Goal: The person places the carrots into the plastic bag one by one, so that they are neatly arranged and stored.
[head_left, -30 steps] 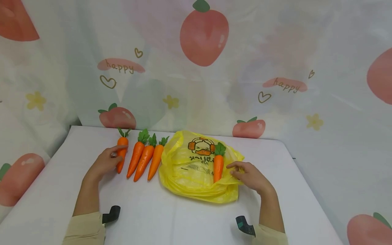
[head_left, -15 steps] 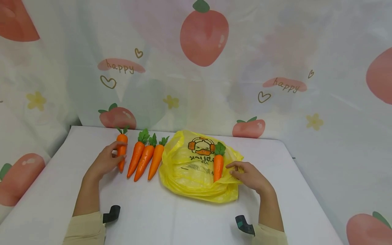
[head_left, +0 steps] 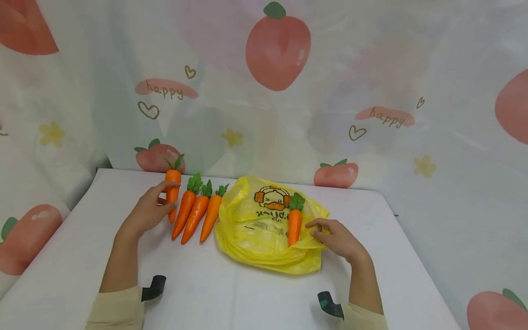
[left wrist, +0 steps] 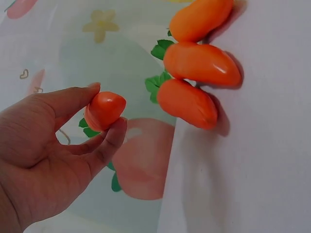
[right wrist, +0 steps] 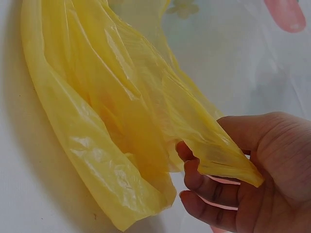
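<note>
My left hand (head_left: 145,210) pinches an orange carrot (head_left: 173,181) with a green leafy top between thumb and fingers. In the left wrist view that carrot (left wrist: 105,110) points its blunt tip at the camera, raised off the table. My right hand (head_left: 339,239) grips the edge of a yellow plastic bag (head_left: 264,252) with a duck print. The right wrist view has the bag's rim (right wrist: 218,155) folded between thumb and curled fingers. Another carrot (head_left: 294,227) lies in the bag's mouth, its leaves toward the duck print and its tip hidden by the yellow film.
Three more carrots (head_left: 196,218) lie side by side between my left hand and the bag, leaves toward the back. They rest on a white-covered table (head_left: 231,298). Behind it hangs a fruit-printed curtain (head_left: 280,128).
My left hand has lifted the leftmost carrot and brought it a little to the right and back, closer to the row of three. My right hand keeps its place at the bag.
</note>
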Action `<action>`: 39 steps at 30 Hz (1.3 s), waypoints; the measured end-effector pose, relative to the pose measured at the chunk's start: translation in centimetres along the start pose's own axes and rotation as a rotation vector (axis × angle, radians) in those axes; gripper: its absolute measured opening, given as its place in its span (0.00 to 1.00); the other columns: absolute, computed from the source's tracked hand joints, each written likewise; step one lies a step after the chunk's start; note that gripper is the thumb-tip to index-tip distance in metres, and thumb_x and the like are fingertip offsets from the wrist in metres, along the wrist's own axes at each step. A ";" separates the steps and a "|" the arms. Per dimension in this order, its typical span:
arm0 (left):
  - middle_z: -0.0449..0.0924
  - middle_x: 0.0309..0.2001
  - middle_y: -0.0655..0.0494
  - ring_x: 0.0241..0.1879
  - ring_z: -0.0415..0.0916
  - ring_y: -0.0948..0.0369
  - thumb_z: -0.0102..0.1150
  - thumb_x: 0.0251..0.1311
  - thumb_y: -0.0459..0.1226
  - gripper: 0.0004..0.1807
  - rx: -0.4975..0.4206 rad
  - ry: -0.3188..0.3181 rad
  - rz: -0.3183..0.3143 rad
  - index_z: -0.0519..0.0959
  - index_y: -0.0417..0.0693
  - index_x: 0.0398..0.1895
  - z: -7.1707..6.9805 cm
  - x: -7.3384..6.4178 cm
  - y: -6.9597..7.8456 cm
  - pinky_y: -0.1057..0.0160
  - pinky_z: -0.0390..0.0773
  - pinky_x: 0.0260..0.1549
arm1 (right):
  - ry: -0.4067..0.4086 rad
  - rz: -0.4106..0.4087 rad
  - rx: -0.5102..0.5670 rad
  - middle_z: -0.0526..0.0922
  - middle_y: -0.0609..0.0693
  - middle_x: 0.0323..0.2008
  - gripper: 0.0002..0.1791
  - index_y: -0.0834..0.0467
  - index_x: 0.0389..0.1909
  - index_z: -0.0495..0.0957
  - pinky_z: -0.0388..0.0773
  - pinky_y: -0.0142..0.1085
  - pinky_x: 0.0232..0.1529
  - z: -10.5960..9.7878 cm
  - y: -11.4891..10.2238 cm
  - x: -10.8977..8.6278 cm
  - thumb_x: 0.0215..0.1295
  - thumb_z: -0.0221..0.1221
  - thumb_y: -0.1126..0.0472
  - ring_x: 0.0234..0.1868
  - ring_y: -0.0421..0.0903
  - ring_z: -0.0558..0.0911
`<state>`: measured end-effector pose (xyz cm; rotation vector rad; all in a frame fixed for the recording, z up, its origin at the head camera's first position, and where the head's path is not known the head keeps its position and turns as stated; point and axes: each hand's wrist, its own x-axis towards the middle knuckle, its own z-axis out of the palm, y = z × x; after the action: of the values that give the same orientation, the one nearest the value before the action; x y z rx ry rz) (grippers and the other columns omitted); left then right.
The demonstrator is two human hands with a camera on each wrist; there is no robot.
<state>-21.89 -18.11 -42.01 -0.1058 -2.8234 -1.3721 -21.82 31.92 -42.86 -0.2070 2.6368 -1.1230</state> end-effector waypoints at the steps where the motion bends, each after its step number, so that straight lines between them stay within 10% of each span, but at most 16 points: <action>1: 0.65 0.67 0.36 0.56 0.70 0.39 0.58 0.73 0.34 0.28 -0.001 -0.002 0.002 0.67 0.50 0.74 0.1 0.0 0.2 0.47 0.82 0.44 | 0.001 0.000 0.001 0.79 0.55 0.53 0.13 0.57 0.55 0.85 0.69 0.57 0.62 0.0 0.0 -0.1 0.75 0.59 0.61 0.58 0.58 0.70; 24: 0.68 0.64 0.44 0.53 0.74 0.45 0.64 0.69 0.31 0.26 -0.009 0.052 0.244 0.73 0.52 0.69 1.8 -1.5 7.3 0.42 0.78 0.53 | 0.008 -0.006 -0.001 0.79 0.56 0.58 0.14 0.57 0.55 0.85 0.70 0.58 0.62 -0.3 0.1 -0.3 0.75 0.58 0.62 0.58 0.58 0.71; 39: 0.71 0.60 0.48 0.45 0.78 0.50 0.67 0.67 0.31 0.26 -0.080 0.007 0.365 0.76 0.55 0.67 4.7 -2.0 10.1 0.48 0.82 0.48 | -0.006 -0.041 -0.003 0.76 0.53 0.40 0.13 0.57 0.55 0.85 0.72 0.50 0.55 -0.2 -0.4 -0.4 0.75 0.59 0.61 0.53 0.56 0.72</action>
<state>-19.17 -8.37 -37.04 -0.5819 -2.5688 -1.3902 -21.53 31.88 -42.41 -0.2657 2.6404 -1.1300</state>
